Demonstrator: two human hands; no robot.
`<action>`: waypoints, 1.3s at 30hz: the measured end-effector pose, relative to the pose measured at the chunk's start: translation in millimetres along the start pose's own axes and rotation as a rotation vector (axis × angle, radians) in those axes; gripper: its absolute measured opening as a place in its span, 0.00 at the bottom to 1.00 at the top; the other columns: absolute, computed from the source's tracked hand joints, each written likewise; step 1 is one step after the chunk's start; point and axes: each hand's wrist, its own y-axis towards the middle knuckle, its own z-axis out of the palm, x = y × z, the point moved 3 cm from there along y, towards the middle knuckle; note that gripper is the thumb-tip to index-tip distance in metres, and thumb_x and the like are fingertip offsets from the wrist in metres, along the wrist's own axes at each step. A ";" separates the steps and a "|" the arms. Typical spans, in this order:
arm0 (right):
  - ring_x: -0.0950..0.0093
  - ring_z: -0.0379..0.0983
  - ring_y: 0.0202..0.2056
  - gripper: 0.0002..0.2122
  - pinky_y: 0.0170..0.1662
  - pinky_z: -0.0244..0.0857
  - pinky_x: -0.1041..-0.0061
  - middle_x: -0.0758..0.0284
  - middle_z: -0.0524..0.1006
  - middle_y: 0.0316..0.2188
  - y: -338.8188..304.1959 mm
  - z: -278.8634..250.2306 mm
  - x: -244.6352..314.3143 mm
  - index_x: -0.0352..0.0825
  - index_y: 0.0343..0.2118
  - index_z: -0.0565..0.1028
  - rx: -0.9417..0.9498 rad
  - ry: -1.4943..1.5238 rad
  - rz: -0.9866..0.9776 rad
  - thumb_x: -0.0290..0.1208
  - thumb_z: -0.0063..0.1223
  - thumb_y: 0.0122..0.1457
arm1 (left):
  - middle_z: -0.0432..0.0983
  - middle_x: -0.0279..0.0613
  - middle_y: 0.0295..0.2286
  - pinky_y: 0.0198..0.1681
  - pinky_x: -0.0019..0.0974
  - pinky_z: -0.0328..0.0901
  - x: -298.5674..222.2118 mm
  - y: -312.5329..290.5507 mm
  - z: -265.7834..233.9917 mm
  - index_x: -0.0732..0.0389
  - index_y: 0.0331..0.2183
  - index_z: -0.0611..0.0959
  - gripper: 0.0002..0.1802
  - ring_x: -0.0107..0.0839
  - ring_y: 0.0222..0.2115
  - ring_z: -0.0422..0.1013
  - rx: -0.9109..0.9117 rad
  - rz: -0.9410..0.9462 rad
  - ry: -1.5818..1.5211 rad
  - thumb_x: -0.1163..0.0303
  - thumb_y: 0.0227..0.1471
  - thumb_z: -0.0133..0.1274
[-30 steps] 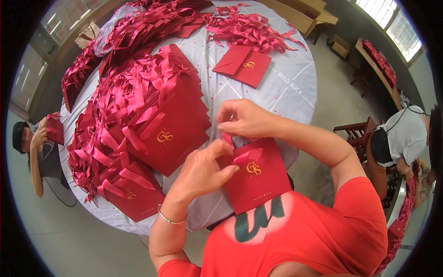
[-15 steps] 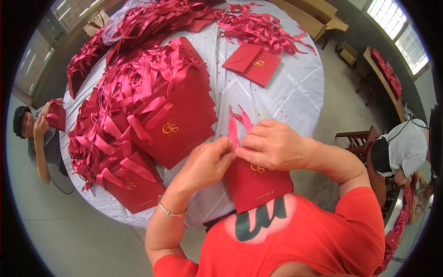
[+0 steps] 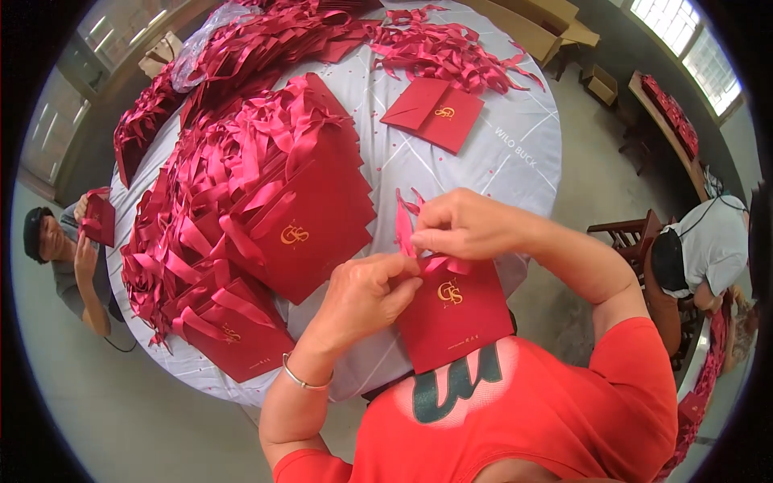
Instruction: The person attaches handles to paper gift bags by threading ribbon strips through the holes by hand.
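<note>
A red paper gift bag with a gold emblem rests between the table edge and my body, its top edge away from me. From that top edge rises a pink satin ribbon, with part of it lying across the front of the bag. My right hand is closed in a pinch on the ribbon. My left hand, a bangle at its wrist, is closed with thumb and fingertips together on the ribbon at the bag's top left corner. The fingers partly hide the ribbon there.
To the left, a large stack of ribboned red bags fans across the round table's white cloth. Beyond lie a folded red bag and a heap of loose ribbons. A person sits at left; another works at right.
My right hand has lifted and moved slightly away from the bag's front, uncovering the emblem and ribbon across it. My left hand has shifted slightly right and nearer.
</note>
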 end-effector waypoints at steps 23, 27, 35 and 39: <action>0.78 0.69 0.18 0.11 0.20 0.62 0.74 0.65 0.74 0.16 32.3 18.0 -3.5 0.30 0.20 0.77 0.132 0.061 0.245 0.34 0.57 0.51 | 0.68 0.32 0.15 0.19 0.27 0.56 -6.0 -0.8 2.5 0.64 0.29 0.81 0.06 0.16 0.15 0.59 0.009 -0.051 0.041 0.77 0.45 0.61; 0.79 0.68 0.17 0.12 0.19 0.61 0.74 0.66 0.74 0.15 32.4 17.1 -5.9 0.30 0.20 0.77 0.109 0.067 0.161 0.34 0.57 0.53 | 0.78 0.44 0.23 0.25 0.40 0.67 -16.1 -0.3 6.3 0.60 0.29 0.81 0.08 0.41 0.22 0.75 -0.032 -0.039 0.225 0.69 0.45 0.63; 0.75 0.71 0.20 0.13 0.25 0.64 0.71 0.60 0.76 0.17 33.7 20.6 -17.7 0.28 0.23 0.77 0.045 0.018 0.153 0.35 0.58 0.55 | 0.78 0.46 0.25 0.26 0.42 0.68 -5.2 -1.0 7.2 0.60 0.30 0.81 0.06 0.47 0.24 0.75 -0.033 -0.001 0.174 0.70 0.48 0.59; 0.73 0.74 0.22 0.13 0.27 0.67 0.69 0.57 0.77 0.18 38.9 22.3 -19.6 0.27 0.23 0.78 -0.080 0.007 0.139 0.35 0.57 0.55 | 0.78 0.47 0.24 0.26 0.41 0.68 -4.5 -0.3 7.3 0.60 0.29 0.81 0.04 0.46 0.24 0.76 -0.009 -0.041 0.186 0.72 0.47 0.57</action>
